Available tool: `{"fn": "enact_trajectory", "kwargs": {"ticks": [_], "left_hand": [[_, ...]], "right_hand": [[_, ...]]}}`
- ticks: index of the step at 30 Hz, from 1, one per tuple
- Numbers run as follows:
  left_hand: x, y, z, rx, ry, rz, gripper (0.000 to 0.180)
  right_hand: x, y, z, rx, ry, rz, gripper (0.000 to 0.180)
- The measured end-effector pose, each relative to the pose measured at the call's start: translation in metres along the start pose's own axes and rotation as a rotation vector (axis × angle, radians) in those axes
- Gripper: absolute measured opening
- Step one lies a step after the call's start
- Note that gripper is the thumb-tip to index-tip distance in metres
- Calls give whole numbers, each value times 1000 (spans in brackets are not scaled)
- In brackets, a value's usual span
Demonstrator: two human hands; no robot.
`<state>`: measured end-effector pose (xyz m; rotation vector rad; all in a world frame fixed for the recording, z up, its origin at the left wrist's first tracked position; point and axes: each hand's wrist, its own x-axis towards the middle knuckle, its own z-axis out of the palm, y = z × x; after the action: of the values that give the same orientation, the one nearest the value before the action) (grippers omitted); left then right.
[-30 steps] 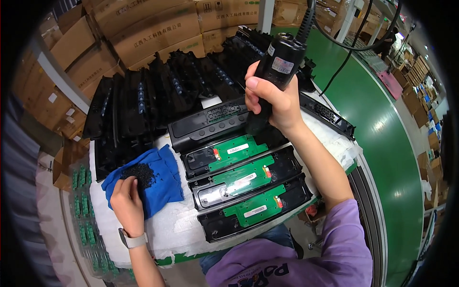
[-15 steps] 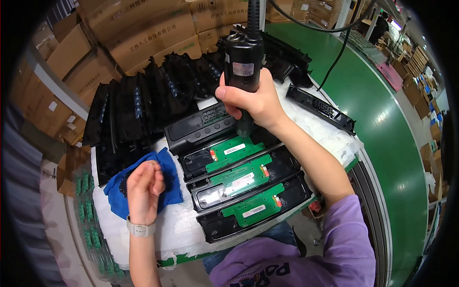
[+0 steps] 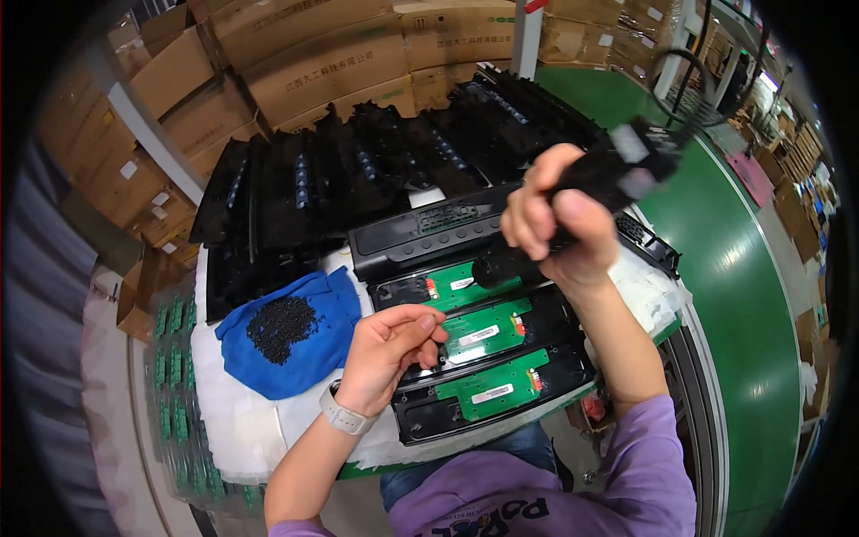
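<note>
My right hand (image 3: 564, 219) is wrapped round a black corded electric screwdriver (image 3: 617, 170), tilted and blurred, its bit end pointing down left toward the farthest green circuit board (image 3: 452, 291). My left hand (image 3: 385, 353) is pinched over the left part of the middle black panel; whatever its fingertips hold is too small to make out. In that panel lies another green circuit board (image 3: 483, 333) with a white label. The nearest black panel (image 3: 425, 416) carries a third board (image 3: 490, 394). Left of my hand, a blue cloth (image 3: 268, 380) holds a pile of tiny black screws (image 3: 284, 327).
A black panel with round buttons (image 3: 429, 243) lies beyond the boards. Several black housings (image 3: 358, 170) crowd the far side of the white-covered table (image 3: 242, 438). Green boards in clear trays (image 3: 174, 376) stand at left. Cardboard boxes (image 3: 331, 72) line the back.
My left hand has moved right from the blue cloth to the panels. The screwdriver in my right hand has swung from upright to tilted, its top to the right. The view has shifted slightly.
</note>
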<state>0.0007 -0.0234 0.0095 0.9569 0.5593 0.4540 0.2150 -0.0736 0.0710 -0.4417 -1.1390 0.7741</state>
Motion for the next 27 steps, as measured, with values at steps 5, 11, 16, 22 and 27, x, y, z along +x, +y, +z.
{"fn": "enact_trajectory", "kwargs": {"ticks": [5, 11, 16, 22, 27], "left_hand": [[-2, 2, 6, 5, 51, 3, 15], [2, -4, 2, 30, 32, 19, 16], [2, -8, -1, 2, 22, 24, 17], [-1, -8, -3, -77, -17, -14, 17], [-2, 1, 6, 272, -11, 11, 16]], "right_hand": [[-5, -6, 10, 259, -39, -89, 30], [-10, -3, 11, 231, -10, -77, 29], [-14, -4, 15, 231, 35, -79, 29], [-16, -3, 15, 236, -2, -87, 30], [-13, -6, 9, 284, -13, -21, 28]]}}
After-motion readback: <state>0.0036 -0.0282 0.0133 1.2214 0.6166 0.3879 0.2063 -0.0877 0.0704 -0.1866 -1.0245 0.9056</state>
